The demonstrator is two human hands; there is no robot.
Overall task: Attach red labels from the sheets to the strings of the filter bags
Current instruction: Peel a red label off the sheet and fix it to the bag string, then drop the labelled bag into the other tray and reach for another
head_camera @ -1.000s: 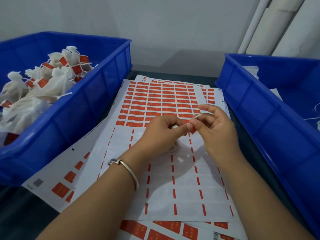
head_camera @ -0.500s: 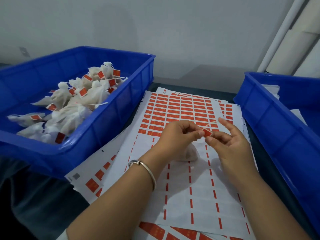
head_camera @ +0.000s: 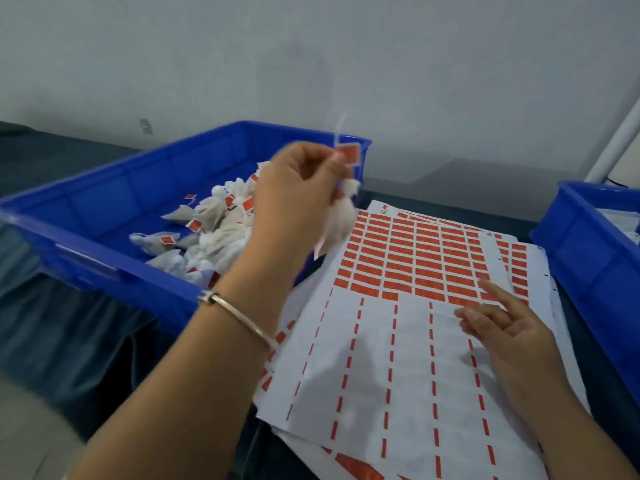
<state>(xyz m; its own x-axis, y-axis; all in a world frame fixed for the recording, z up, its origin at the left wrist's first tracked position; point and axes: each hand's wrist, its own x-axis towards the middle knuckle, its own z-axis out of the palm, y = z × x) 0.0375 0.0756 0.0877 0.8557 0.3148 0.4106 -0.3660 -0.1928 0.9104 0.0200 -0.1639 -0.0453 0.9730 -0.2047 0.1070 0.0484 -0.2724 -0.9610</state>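
The filter bag (head_camera: 337, 220) hangs from your left hand (head_camera: 298, 199) at twelve o'clock — red label (head_camera: 349, 155) pinched at your fingertips, just beside the left blue bin (head_camera: 104, 209). Your right hand (head_camera: 512, 334) rests slack-fingered on the label sheet (head_camera: 391, 358) at three o'clock.

A large blue bin (head_camera: 104, 216) sits on the dark table (head_camera: 450, 199), against a pale grey wall (head_camera: 311, 64). A second blue bin (head_camera: 595, 258) stands well apart to its right, cut by the frame edge. Behind that second bin a white pipe (head_camera: 616, 140) slants upward. A small grey wall plate (head_camera: 145, 126) sits behind the large bin.
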